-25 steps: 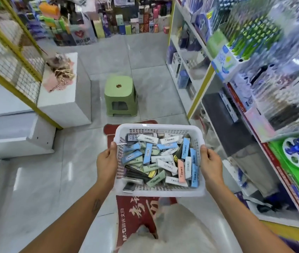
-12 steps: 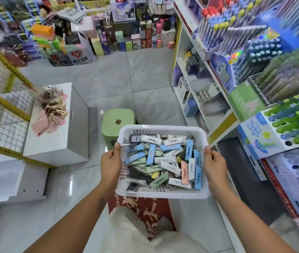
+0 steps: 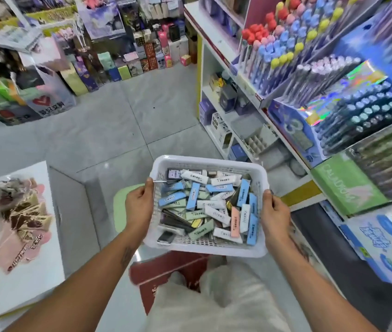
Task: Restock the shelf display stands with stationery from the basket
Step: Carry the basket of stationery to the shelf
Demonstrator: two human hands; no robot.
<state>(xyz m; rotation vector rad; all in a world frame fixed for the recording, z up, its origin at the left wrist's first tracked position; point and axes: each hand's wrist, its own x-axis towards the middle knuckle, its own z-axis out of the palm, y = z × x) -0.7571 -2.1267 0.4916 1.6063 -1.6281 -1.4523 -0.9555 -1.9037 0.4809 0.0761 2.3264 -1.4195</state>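
Carrying step, nothing shelved yet. Left hand [image 3: 139, 207] curled round the left rim of the white basket [image 3: 210, 249], thumb hooked over the edge; small boxed stationery [image 3: 211, 204] heaped loose between both grips; right hand [image 3: 275, 213] clasping the right rim likewise. Next, probably: freeing one hand to pick. Left of the grip, a white counter corner [image 3: 53, 212]; ahead, open floor; right, shelf display stands [image 3: 329, 130] close by.
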